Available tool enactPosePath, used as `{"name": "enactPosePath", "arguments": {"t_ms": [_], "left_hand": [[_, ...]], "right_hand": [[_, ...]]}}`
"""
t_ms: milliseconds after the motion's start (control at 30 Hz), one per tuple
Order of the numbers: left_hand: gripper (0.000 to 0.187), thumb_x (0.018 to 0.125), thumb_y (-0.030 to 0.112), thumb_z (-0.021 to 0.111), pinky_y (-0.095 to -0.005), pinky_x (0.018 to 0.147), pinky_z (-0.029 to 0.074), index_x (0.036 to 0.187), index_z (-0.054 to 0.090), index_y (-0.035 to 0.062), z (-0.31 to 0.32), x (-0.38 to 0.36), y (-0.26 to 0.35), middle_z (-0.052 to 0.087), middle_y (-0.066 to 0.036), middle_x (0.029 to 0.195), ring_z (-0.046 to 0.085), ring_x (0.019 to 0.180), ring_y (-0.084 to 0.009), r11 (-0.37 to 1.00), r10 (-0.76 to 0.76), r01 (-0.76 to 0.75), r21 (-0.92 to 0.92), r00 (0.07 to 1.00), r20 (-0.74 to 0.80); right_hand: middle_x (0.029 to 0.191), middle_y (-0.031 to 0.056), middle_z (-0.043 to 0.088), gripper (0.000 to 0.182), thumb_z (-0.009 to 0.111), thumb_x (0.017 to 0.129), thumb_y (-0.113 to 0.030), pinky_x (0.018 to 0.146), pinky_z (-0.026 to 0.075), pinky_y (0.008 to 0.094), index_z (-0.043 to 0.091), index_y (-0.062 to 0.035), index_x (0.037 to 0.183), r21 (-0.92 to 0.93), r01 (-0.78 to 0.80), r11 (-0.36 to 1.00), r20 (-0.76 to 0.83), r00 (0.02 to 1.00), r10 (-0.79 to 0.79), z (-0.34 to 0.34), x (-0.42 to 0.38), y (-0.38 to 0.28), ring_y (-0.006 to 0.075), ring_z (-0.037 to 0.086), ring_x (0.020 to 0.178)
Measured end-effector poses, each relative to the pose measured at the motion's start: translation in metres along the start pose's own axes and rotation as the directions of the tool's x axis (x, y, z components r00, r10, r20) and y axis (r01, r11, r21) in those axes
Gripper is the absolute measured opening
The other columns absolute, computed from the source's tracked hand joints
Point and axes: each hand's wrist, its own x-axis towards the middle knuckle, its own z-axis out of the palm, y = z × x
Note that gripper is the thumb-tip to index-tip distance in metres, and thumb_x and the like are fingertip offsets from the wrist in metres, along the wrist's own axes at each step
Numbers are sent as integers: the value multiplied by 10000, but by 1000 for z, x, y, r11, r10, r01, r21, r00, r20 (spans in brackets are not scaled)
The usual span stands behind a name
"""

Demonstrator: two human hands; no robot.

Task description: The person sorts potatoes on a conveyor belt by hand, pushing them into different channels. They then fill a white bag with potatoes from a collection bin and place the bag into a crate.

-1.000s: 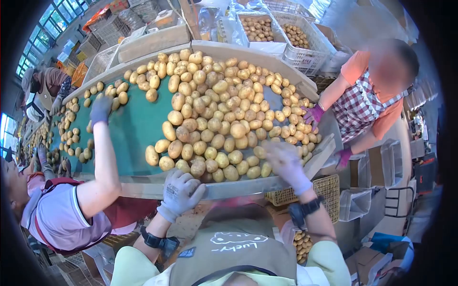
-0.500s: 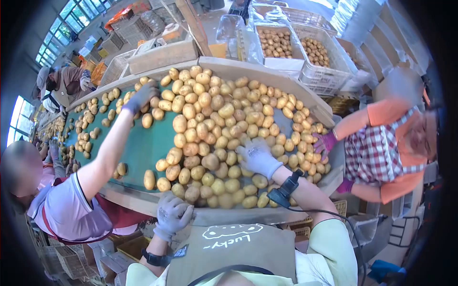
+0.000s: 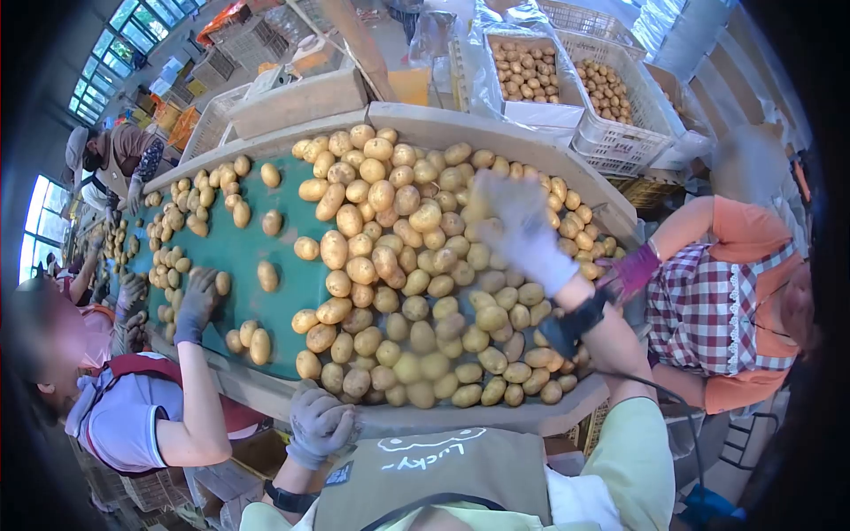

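Observation:
Potatoes [image 3: 384, 263] lie in a dense heap across the near end of a green conveyor belt [image 3: 237, 285]. My right hand [image 3: 522, 226], in a pale glove, is over the right-hand part of the heap; motion smears its fingers, and whether it holds a potato is hidden. Beside the near rim [image 3: 447, 414] of the conveyor, my left hand [image 3: 319, 427] is curled into a loose fist in a grey-white glove, with nothing visible in it. A black device is strapped to my right wrist, with a cable trailing from it.
On the right, a person in a checked apron [image 3: 699, 301] has a purple-gloved hand [image 3: 630, 270] at the potatoes. At left, another person's gloved hand [image 3: 197, 301] reaches over the belt. White crates [image 3: 620, 146] and a lined box of potatoes [image 3: 540, 113] stand beyond the far wall.
My right hand has moved up and to the right over the heap. The left worker's hand has drawn back toward the near edge. Potatoes on the belt have shifted; my left hand stays put.

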Motion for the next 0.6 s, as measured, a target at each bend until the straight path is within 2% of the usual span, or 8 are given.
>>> {"name": "enactPosePath", "arguments": {"t_ms": [100, 167, 233, 300, 333, 400, 533, 600], "left_hand": [[81, 772, 105, 742, -434, 706, 475, 849, 728, 126, 1, -2, -1, 630, -32, 764, 618, 749, -258, 1000, 11, -10, 10, 1000, -18], [78, 773, 107, 741, -434, 710, 482, 848, 735, 125, 0, -4, -1, 635, -34, 766, 622, 753, -258, 1000, 8, -8, 10, 1000, -19], [74, 768, 114, 744, -430, 716, 493, 842, 750, 124, 0, -7, -3, 647, -34, 771, 632, 767, -258, 1000, -15, 15, -7, 1000, -25], [70, 768, 119, 747, -428, 715, 499, 837, 754, 122, -3, -4, 0, 651, -35, 772, 635, 773, -261, 1000, -18, 18, 3, 999, -30], [66, 767, 123, 749, -427, 715, 504, 832, 758, 120, -6, -4, 1, 656, -35, 773, 639, 779, -263, 1000, -15, 16, 14, 999, -28], [81, 767, 149, 756, -426, 711, 492, 845, 755, 127, -7, -8, -3, 649, -27, 787, 631, 780, -265, 1000, -11, 11, 3, 1000, -2], [98, 771, 170, 764, -428, 712, 484, 863, 753, 138, -4, -9, -6, 646, -21, 806, 626, 784, -269, 1000, 15, -15, 7, 1000, -18], [103, 773, 168, 764, -429, 710, 485, 870, 754, 138, -5, -13, -8, 648, -22, 807, 627, 785, -269, 999, 33, -33, -15, 999, -8]], "right_hand": [[1328, 156, 603, 654, 659, 913, -386, 1114, 370, 578, 518, -75, 1471, -279, -38, 960, -211, 977, -23, 30, 17, 35, 363, 558, 1245], [1442, 189, 544, 764, 685, 916, -403, 1166, 327, 625, 424, -84, 1558, -181, -101, 978, 422, 890, 170, 32, -8, -14, 411, 487, 1378], [1386, 192, 551, 600, 722, 884, -418, 1109, 395, 596, 607, -92, 1374, 66, 87, 994, 195, 976, -98, 58, -79, -52, 437, 463, 1385], [1377, 191, 530, 385, 748, 859, -361, 1108, 376, 572, 705, -113, 1150, 239, 199, 950, 365, 888, -278, 38, -129, -51, 465, 459, 1362], [1377, 191, 530, 385, 748, 859, -361, 1108, 376, 572, 705, -113, 1150, 248, 195, 949, 368, 887, -278, 18, -125, -46, 465, 459, 1362], [1435, 167, 490, 440, 750, 890, -376, 1177, 245, 676, 691, -206, 1292, 67, -169, 983, 658, 748, 84, -24, -122, -47, 446, 458, 1353], [1443, 143, 516, 485, 749, 890, -416, 1204, 233, 637, 697, -258, 1345, -252, -132, 959, 449, 862, 237, 4, -141, -76, 414, 445, 1405], [1221, 109, 631, 413, 788, 801, -390, 1049, 410, 556, 732, -224, 1176, 129, 251, 959, 236, 932, -276, 23, -146, -115, 343, 580, 1179]]}}
